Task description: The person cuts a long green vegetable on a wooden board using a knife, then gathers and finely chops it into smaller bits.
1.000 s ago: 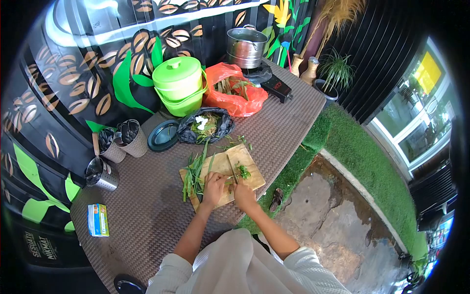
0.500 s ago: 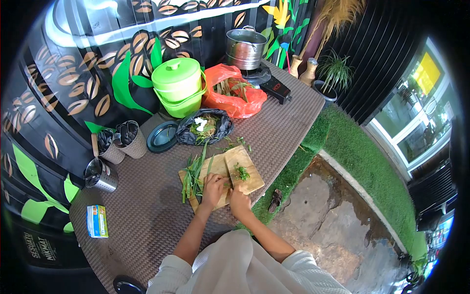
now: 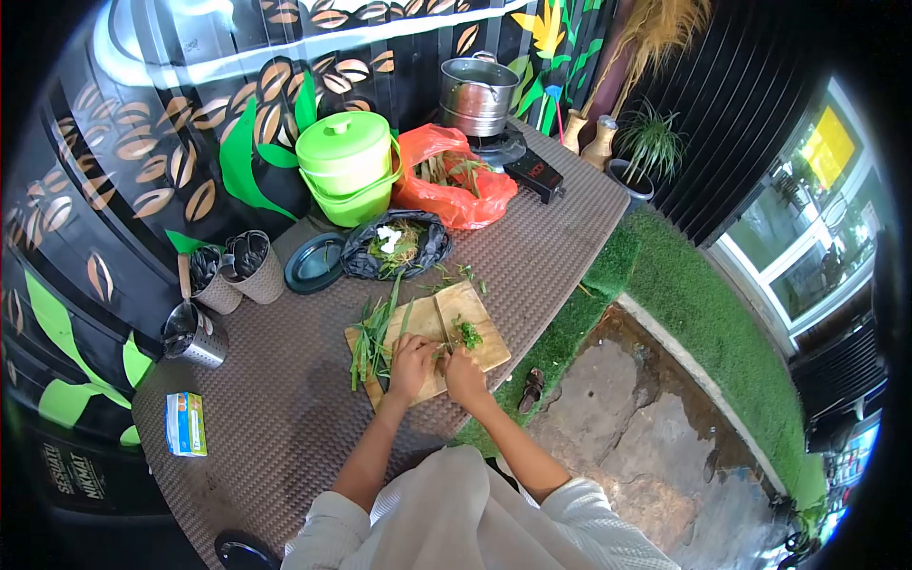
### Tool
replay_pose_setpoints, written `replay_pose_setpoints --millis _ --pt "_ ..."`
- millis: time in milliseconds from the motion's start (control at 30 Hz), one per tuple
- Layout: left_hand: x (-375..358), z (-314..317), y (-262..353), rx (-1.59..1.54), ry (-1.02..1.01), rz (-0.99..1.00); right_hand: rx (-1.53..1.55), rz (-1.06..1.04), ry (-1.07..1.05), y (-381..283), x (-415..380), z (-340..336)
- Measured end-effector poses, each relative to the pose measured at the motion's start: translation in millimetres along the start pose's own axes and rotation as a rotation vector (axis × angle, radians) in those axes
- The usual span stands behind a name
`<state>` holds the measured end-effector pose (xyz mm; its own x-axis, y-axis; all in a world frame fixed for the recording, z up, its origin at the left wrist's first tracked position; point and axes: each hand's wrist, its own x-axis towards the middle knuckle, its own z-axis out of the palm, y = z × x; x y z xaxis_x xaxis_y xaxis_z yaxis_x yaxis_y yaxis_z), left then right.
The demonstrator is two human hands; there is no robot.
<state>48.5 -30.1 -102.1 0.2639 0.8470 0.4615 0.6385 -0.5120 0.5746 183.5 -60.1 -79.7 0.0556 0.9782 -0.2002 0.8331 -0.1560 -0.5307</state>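
Woven-pattern table [image 3: 266, 408], cutting board [image 3: 489, 355] on top. Right hand [image 3: 465, 377] grasps knife [image 3: 444, 321]; left hand [image 3: 410, 367] pins green leaves [image 3: 374, 340] near it — slip could cut left hand.

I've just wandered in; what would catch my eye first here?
Probably the lime-green lidded tub by the painted wall, with a bright red plastic bag just to its right. Nearer, on the wooden cutting board, the right hand grips a knife beside chopped greens, close to the left hand.
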Motion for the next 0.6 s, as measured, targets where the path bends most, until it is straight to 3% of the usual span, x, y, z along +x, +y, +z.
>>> replay_pose_setpoints --millis 100,267,333,600 --pt "2.3 -1.4 -0.7 0.027 0.019 0.021 -0.046 0.071 0.095 -8.4 -18.1 12.6" --pt "1.7 -7.7 8.7 0.101 0.044 0.031 -0.151 0.003 0.143 -0.2 -6.8 17.8" --pt "3.9 -1.7 2.7 -0.011 0.104 -0.022 -0.154 0.019 0.183 5.6 -7.7 11.5" --pt "15.6 10.1 6.0 -0.015 0.009 -0.044 -0.113 -0.071 0.107 22.3 -9.3 -12.1"
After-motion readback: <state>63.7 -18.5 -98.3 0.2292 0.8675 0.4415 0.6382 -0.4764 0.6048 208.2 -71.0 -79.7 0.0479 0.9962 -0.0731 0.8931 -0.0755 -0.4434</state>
